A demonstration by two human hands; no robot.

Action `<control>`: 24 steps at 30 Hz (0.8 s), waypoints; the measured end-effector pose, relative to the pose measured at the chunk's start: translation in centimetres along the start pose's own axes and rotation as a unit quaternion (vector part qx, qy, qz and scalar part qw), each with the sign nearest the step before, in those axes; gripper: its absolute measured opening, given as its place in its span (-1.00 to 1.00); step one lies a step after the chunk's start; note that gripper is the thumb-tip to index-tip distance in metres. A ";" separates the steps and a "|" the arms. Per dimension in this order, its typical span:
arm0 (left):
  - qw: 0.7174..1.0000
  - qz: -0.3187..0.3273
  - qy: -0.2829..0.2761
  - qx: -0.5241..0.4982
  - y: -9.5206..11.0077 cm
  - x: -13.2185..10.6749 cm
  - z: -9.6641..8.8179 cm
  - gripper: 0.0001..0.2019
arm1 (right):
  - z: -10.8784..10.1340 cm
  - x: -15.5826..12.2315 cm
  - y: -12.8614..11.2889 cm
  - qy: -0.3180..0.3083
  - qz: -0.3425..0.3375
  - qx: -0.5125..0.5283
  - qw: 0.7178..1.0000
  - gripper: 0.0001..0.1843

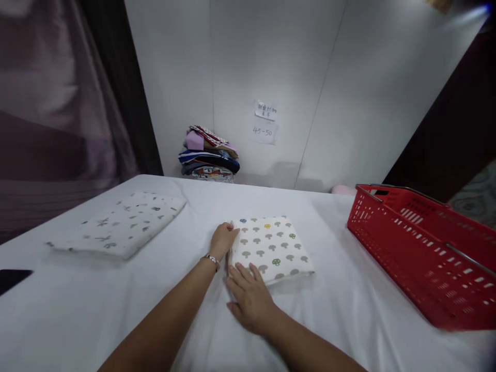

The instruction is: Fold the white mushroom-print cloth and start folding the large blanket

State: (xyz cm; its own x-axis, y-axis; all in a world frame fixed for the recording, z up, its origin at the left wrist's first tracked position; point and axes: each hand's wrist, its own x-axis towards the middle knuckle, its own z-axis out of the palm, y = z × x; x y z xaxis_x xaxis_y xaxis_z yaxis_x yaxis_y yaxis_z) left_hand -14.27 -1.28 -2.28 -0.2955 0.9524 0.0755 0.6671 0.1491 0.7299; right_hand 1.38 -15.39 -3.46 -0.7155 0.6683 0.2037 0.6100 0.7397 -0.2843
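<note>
A folded white cloth printed with grey mushrooms, plus a few blue, yellow and green ones, lies flat in the middle of the white-covered table. At its far left corner my left hand, with a bracelet on the wrist, has its fingers closed on the edge; the fingertips are partly hidden. My right hand rests on the near left corner, fingers stretched out and lightly spread over the fabric. Farther left lies a larger folded white cloth with small grey plant-like prints, apart from both hands.
A red plastic basket with metal handles stands at the right. Several folded fabrics are piled against the back wall, left of paper notes. A dark flat object lies at the left edge. Purple curtain hangs far left.
</note>
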 end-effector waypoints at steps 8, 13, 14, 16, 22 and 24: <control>0.999 -0.036 0.008 0.022 0.3 1.0 1.0 -0.72 | 1.0 -0.2 0.3 0.008 -0.004 -0.012 1.000 -0.46; 0.998 -0.068 -0.006 0.001 -0.4 1.6 1.0 -0.76 | 0.7 -0.2 0.3 -0.008 -0.010 -0.007 1.000 -0.46; 0.997 -0.071 -0.010 -0.002 -0.5 1.7 1.0 -0.75 | 0.6 -0.2 0.3 -0.010 -0.010 -0.007 1.000 -0.46; 0.997 -0.072 -0.018 -0.003 -0.6 1.7 0.9 -0.74 | 0.4 -0.2 0.4 -0.009 -0.010 -0.008 1.000 -0.47; 0.997 -0.074 -0.035 0.007 -0.3 2.3 0.6 -0.67 | 0.7 -0.2 0.5 -0.005 -0.015 -0.013 1.000 -0.49; 0.996 -0.077 -0.036 0.015 0.0 2.7 0.6 -0.62 | 0.8 -0.3 0.6 -0.001 -0.014 -0.016 1.000 -0.51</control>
State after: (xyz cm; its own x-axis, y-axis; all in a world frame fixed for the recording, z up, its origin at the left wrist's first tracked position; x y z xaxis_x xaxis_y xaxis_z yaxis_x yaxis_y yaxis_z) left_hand -14.65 1.45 -2.50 -0.3457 0.9344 -0.0857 0.6388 0.3013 0.7080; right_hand 1.63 -15.21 -4.45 -0.7328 0.6476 0.2086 0.6010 0.7599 -0.2478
